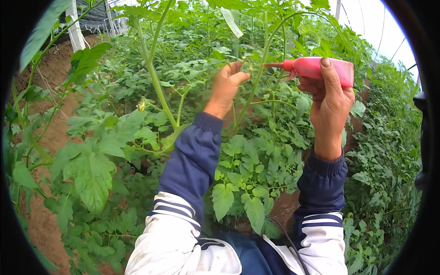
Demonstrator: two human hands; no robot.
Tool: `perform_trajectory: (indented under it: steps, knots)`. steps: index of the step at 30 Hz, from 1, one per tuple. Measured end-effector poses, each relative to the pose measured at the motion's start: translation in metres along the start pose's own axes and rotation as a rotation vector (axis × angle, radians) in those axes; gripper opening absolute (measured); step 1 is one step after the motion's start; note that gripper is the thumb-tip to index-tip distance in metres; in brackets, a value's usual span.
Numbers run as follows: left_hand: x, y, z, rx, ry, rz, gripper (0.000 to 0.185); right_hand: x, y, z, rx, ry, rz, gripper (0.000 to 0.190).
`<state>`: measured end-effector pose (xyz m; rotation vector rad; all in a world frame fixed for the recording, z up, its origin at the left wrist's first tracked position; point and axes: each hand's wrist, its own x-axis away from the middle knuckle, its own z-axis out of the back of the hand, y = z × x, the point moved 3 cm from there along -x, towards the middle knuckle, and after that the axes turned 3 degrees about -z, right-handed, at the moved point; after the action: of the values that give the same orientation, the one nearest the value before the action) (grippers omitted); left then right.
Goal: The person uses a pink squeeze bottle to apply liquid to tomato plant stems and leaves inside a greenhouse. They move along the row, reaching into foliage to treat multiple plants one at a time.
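My right hand (330, 86) grips a red plastic squeeze bottle (314, 68), held on its side. Its long thin nozzle (274, 64) points left, with the tip at a tomato stem (260, 68) in the picture. My left hand (228, 82) is raised among the plants, its fingers curled and the thumb pointing right. Small yellow tomato flowers (251, 68) hang just beyond its fingertips. Whether those fingers pinch part of the flower truss cannot be made out. Another yellow flower (141, 106) with a red spot beside it sits on the plant to the left.
A thick tomato stem (153, 74) rises left of my left forearm. Dense tomato foliage (254, 154) fills the front and right. Bare soil (51, 137) runs along the left, near a white post (74, 27). A pale strip (232, 22) hangs above. A black cable (287, 233) crosses my jacket.
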<state>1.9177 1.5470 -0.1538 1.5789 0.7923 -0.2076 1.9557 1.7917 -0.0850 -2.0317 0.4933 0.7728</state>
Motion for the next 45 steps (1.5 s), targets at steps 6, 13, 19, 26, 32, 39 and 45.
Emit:
perform_trajectory:
  steps: [6, 13, 19, 26, 32, 39, 45]
  knots:
    - [-0.007, -0.019, -0.011, 0.037, -0.005, -0.080, 0.026, 0.002, 0.007, 0.012, 0.060, 0.007, -0.013, 0.024]
    - [-0.002, -0.026, -0.010, 0.097, 0.098, -0.070, 0.020, 0.005, 0.007, 0.026, 0.130, 0.043, -0.014, 0.026]
    - [-0.003, -0.027, -0.014, 0.157, 0.172, -0.086, 0.018, 0.004, 0.015, 0.037, 0.096, -0.014, 0.011, 0.023]
    - [-0.006, -0.026, -0.003, 0.106, 0.201, -0.183, 0.014, 0.007, 0.015, 0.032, 0.082, 0.006, 0.029, 0.023]
    - [-0.006, -0.026, 0.003, 0.101, 0.105, -0.054, 0.020, 0.008, 0.013, 0.031, 0.046, 0.057, 0.035, 0.027]
    - [0.002, -0.026, -0.011, -0.022, 0.014, 0.003, 0.023, -0.041, 0.017, -0.004, 0.106, -0.162, -0.121, 0.027]
    - [0.006, -0.033, -0.024, 0.032, -0.010, -0.066, 0.016, -0.075, 0.049, -0.047, 0.605, -0.479, -0.322, 0.016]
